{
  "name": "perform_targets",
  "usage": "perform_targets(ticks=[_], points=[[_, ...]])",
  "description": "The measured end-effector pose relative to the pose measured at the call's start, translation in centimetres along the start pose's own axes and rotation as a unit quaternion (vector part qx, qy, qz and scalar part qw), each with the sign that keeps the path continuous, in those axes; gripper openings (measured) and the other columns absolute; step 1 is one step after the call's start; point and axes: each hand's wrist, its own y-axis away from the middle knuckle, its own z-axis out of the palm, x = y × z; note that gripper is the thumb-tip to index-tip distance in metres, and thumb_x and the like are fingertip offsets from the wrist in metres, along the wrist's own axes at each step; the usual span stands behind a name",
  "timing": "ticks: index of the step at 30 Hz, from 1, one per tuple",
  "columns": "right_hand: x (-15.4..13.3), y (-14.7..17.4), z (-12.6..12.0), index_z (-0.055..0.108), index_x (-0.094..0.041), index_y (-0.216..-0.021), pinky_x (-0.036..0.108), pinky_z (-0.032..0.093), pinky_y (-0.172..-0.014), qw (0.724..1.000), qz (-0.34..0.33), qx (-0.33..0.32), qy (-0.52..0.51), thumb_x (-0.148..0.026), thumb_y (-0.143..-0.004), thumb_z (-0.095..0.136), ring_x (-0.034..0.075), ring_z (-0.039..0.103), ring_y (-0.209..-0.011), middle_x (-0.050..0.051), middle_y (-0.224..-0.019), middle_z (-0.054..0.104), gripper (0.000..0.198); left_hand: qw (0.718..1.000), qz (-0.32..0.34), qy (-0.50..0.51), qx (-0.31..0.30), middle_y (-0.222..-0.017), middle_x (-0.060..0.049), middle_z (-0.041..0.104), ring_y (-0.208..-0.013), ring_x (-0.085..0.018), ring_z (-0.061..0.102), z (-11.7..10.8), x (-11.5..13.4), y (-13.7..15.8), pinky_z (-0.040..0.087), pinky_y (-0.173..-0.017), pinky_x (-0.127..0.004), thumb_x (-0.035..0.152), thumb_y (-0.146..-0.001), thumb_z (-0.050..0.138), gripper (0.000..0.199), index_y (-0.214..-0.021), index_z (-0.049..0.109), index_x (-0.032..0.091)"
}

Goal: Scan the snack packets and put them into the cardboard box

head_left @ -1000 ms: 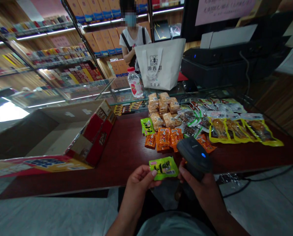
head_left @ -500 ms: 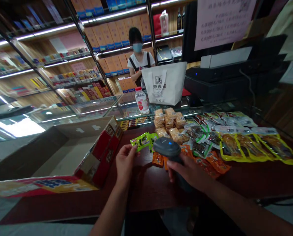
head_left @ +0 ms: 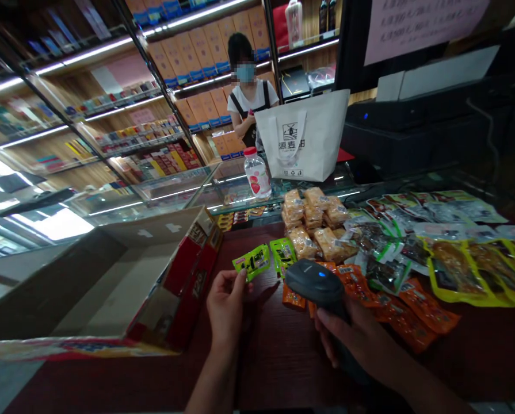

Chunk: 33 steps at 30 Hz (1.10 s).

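My left hand (head_left: 228, 299) pinches a small green snack packet (head_left: 252, 263) by its near edge, just above the dark counter (head_left: 278, 362). My right hand (head_left: 361, 328) is wrapped round the grip of a dark handheld barcode scanner (head_left: 315, 282), whose blue light is lit and whose head points left towards the packet. Another green packet (head_left: 283, 256) lies beyond the scanner. Orange snack packets (head_left: 416, 313) are spread under and right of it. Behind them sit a pile of clear-wrapped tan snacks (head_left: 313, 221) and dark, green-edged packets (head_left: 386, 264).
An open cardboard box (head_left: 110, 282) stands on the left. Yellow-edged packs (head_left: 468, 270) lie at the right. A bottle with a red cap (head_left: 257, 175) and a white bag (head_left: 302, 138) stand on the glass counter. Behind it is a masked person (head_left: 251, 98). Black equipment (head_left: 412, 132) stands back right.
The green packet in my left hand has come away from the other green packet, leaving a gap between them. My right hand with the scanner appears nearer and further right as the view shifts.
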Motion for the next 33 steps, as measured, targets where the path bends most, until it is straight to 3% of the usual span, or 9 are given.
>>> perform_targets(ticks=[19,26,30,33], points=[[-0.3,0.8,-0.2,0.052,-0.019,-0.098,0.021,0.044,-0.045,1.0,0.013,-0.008,0.022,-0.054,-0.098,0.055,0.014,0.054,-0.045,-0.006,-0.054,0.057,0.034,0.999,-0.03,0.019,-0.005,-0.066,0.005,0.064,-0.057,-0.015,0.069,0.7,0.1,0.4,0.053,-0.053,-0.022,0.042,-0.069,0.082,0.035,-0.078,0.059,0.018],[-0.1,0.4,-0.8,0.058,-0.018,-0.08,0.018,0.039,-0.04,0.997,0.015,0.026,-0.074,-0.059,-0.092,0.066,0.011,0.048,-0.038,-0.004,-0.047,0.056,0.043,0.998,-0.025,0.048,-0.015,-0.075,0.002,0.067,-0.057,-0.011,0.063,0.6,0.0,-0.4,0.052,-0.055,-0.02,0.048,-0.07,0.081,0.039,-0.09,0.068,0.016],[-0.9,0.3,-1.5,0.066,-0.017,-0.083,0.018,0.041,-0.038,0.982,-0.005,0.058,-0.18,-0.062,-0.087,0.073,0.011,0.05,-0.037,-0.002,-0.052,0.06,0.046,0.998,-0.017,0.017,-0.066,-0.071,0.0,0.068,-0.053,-0.011,0.057,1.4,1.2,-3.0,0.047,-0.05,-0.02,0.052,-0.068,0.081,0.044,-0.09,0.073,0.015],[-1.5,0.3,-1.8,0.067,-0.017,-0.084,0.017,0.042,-0.036,0.97,-0.006,0.084,-0.229,-0.061,-0.084,0.077,0.011,0.051,-0.038,-0.001,-0.055,0.061,0.045,0.986,-0.045,0.002,-0.163,-0.066,-0.001,0.067,-0.052,-0.011,0.054,3.0,2.2,-4.6,0.043,-0.049,-0.02,0.051,-0.066,0.082,0.042,-0.084,0.074,0.014]])
